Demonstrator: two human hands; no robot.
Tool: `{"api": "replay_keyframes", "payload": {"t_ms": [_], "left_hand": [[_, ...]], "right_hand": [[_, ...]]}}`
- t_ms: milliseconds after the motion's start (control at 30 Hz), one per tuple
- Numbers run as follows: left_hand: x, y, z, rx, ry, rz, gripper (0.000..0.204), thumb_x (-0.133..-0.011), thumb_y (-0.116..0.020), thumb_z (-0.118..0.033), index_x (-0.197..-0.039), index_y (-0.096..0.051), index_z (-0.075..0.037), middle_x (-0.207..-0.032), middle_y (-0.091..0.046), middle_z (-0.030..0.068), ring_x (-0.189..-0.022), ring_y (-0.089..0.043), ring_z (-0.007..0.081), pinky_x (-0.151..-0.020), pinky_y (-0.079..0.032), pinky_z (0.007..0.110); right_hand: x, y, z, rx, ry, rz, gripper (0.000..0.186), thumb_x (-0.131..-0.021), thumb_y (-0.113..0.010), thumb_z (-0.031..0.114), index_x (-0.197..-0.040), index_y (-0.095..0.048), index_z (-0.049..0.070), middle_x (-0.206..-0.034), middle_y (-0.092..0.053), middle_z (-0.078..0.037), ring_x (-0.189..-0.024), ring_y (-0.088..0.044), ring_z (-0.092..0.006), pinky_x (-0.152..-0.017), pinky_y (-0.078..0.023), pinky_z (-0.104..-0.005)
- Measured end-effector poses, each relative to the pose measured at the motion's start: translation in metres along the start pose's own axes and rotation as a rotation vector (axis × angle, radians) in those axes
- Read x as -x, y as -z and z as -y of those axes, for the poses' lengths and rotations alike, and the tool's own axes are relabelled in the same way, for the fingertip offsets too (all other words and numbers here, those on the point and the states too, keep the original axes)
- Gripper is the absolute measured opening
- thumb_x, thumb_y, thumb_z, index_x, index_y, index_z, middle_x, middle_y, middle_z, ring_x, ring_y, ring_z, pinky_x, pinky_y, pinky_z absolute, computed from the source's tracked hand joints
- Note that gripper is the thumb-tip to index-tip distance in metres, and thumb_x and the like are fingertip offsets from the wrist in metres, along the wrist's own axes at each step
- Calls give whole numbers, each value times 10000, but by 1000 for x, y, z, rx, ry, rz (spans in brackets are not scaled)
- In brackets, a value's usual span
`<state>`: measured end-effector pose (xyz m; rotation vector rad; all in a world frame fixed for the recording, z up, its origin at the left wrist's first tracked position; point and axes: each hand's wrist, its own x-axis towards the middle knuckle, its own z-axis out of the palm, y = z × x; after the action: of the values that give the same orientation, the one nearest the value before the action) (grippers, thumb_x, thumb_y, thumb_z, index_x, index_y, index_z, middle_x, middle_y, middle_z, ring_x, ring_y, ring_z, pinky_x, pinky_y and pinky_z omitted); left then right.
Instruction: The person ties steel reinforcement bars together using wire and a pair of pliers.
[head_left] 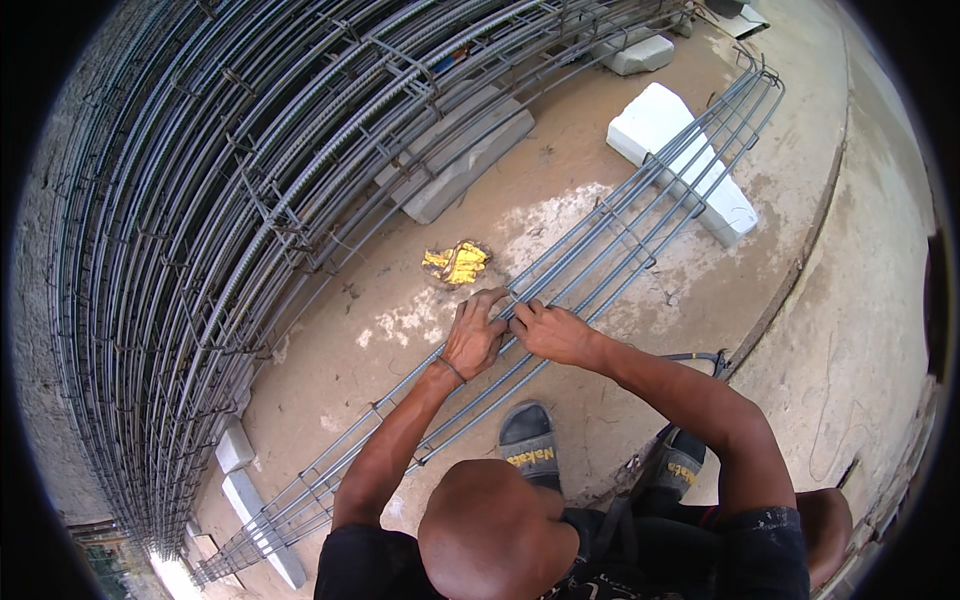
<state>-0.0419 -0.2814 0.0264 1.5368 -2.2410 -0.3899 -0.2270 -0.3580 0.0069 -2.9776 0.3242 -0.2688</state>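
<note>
A long, narrow rebar cage [620,230] of steel bars and thin wire stirrups runs diagonally from the lower left to the upper right. My left hand [475,332] is closed around its bars near the middle. Right beside it, my right hand [548,330] has its fingers curled and pinching at the same bars, the two hands almost touching. A thin piece [514,295] shows between the fingertips, too small to name. My fingers hide the bars beneath them. The cage's upper end rests on a white block [665,130], and its lower end lies over another pale block [258,520].
A large stack of rebar cages [250,200] fills the left, propped on concrete blocks [470,150]. Crumpled yellow material [458,262] lies on the muddy floor. My sandalled foot [530,435] is under the cage. At right, a dark curved thing [705,358] lies near a raised floor edge [785,285].
</note>
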Motion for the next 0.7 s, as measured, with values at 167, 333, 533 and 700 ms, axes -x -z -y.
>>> {"api": "replay_keyframes", "payload": {"t_ms": [167, 333, 533, 700], "left_hand": [[-14, 5, -8, -27, 75, 4, 136, -740, -697, -85, -850, -670, -9, -1342, -457, 204, -1223, -433, 380, -992, -376, 479], [-3, -2, 0, -72, -40, -42, 175, -684, -738, -78, -831, -670, -12, -1312, -495, 164, -1183, -479, 362, -950, -409, 471], [-11, -4, 6, 5, -103, -53, 195, -649, -750, -48, -836, -698, -46, -1269, -539, 131, -1145, -514, 353, -910, -450, 453], [-13, 2, 15, 41, -170, 30, 209, -669, -737, -63, -877, -726, -72, -1284, -538, 121, -1157, -513, 344, -934, -454, 450]], "right_hand": [[2, 8, -8, -59, -108, 21, 159, -801, -568, 87, -895, -638, -19, -982, -561, -165, -916, -625, -300, -689, -580, -346], [6, 40, -17, -410, -398, -94, 237, -795, -678, 138, -960, -627, -25, -1016, -559, -216, -959, -598, -377, -834, -514, -450], [25, 35, 5, -384, -664, -48, 449, -735, -768, 251, -1058, -604, -13, -1043, -548, -198, -1028, -549, -370, -790, -508, -462], [16, 23, 13, -337, -648, -37, 392, -745, -754, 234, -1022, -624, -10, -1037, -550, -188, -1003, -554, -366, -792, -518, -476]]}}
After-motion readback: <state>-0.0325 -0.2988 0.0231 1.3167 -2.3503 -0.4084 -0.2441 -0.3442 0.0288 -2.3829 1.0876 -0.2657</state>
